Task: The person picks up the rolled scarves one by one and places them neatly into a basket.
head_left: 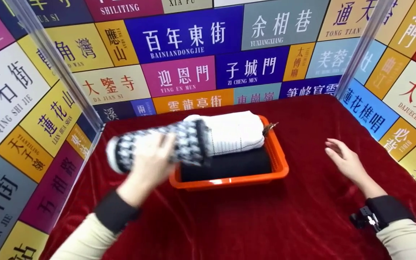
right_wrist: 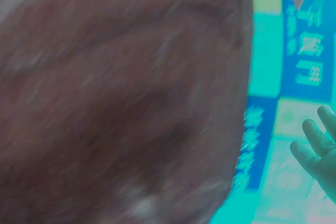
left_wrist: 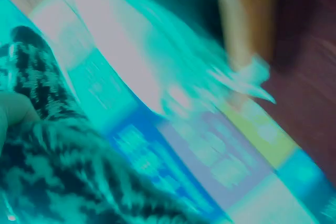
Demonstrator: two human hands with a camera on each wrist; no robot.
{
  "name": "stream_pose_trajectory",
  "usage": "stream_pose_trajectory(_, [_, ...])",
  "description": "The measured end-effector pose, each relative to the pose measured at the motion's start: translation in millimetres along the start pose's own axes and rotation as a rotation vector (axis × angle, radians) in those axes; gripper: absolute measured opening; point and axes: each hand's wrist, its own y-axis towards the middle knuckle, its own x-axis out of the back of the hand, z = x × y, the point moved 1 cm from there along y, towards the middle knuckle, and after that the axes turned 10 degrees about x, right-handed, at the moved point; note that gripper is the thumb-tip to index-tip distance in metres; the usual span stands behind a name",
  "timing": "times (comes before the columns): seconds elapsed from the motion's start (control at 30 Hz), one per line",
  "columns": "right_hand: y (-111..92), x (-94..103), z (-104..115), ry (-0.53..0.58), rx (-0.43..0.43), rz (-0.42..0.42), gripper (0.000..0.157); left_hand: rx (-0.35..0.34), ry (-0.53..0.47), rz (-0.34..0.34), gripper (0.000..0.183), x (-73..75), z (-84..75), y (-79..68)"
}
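My left hand (head_left: 153,159) grips a rolled black-and-white houndstooth cloth (head_left: 190,139), blurred in the head view, above the left side of an orange plastic basket (head_left: 282,166). In the left wrist view, the patterned roll (left_wrist: 58,166) fills the lower left. Inside the basket lie a white rolled cloth (head_left: 237,131) at the back and a black roll (head_left: 229,166) in front of it. My right hand (head_left: 347,162) is held out to the right of the basket, holding nothing, its fingers (right_wrist: 310,153) loosely extended in the right wrist view.
Dark red velvety cloth (head_left: 229,224) covers the table. Panels (head_left: 182,34) printed with colourful place-name signs stand behind and at both sides, with clear corner posts (head_left: 363,47) between them. A brownish tuft (head_left: 271,127) sticks out over the basket's right rim.
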Motion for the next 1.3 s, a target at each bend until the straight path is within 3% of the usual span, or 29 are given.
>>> stream_pose_trajectory(0.1, [8.8,-6.8,28.7,0.043,0.065,-0.009,0.037,-0.097,-0.057,0.061,0.073,-0.1,-41.7,-10.4])
stream_pose_trajectory(0.2, [13.7,-11.6,55.6,0.08,0.103,0.006,0.036,-0.169,-0.103,0.092,0.062,-4.5,-78.8,-29.6])
stream_pose_trajectory(0.33, [14.4,-15.2,75.7,0.095,0.128,0.04,0.036,-0.263,-0.076,0.082,0.047,-9.6,-120.2,-58.8])
stream_pose_trajectory(0.43, [12.8,-17.5,78.8,0.1,0.136,0.058,0.037,-0.325,-0.019,0.092,0.047,-17.0,-140.0,-76.3])
stream_pose_trajectory(0.57, [10.3,-20.7,77.3,0.107,0.135,0.075,0.038,-0.336,0.049,0.176,0.052,-33.8,-152.7,-93.4])
stream_pose_trajectory(0.77, [7.9,-25.2,80.0,0.081,0.14,0.079,0.036,-0.319,0.266,0.314,0.054,-70.3,-163.8,-122.1])
stream_pose_trajectory(0.87, [6.9,-26.0,82.2,0.073,0.147,0.077,0.036,-0.316,0.287,0.362,0.059,-80.6,-169.8,-128.4])
stream_pose_trajectory(1.1, [5.2,-24.5,82.4,0.08,0.149,0.086,0.036,-0.256,0.205,0.388,0.066,-92.1,-177.3,-133.4])
stream_pose_trajectory(1.2, [4.1,-24.0,83.6,0.082,0.153,0.078,0.036,-0.263,0.14,0.462,0.072,-86.1,-178.8,-131.9])
stream_pose_trajectory(1.3, [3.3,-26.6,91.2,0.087,0.175,0.032,0.034,-0.222,-0.018,0.586,0.074,-75.1,-173.2,-125.8])
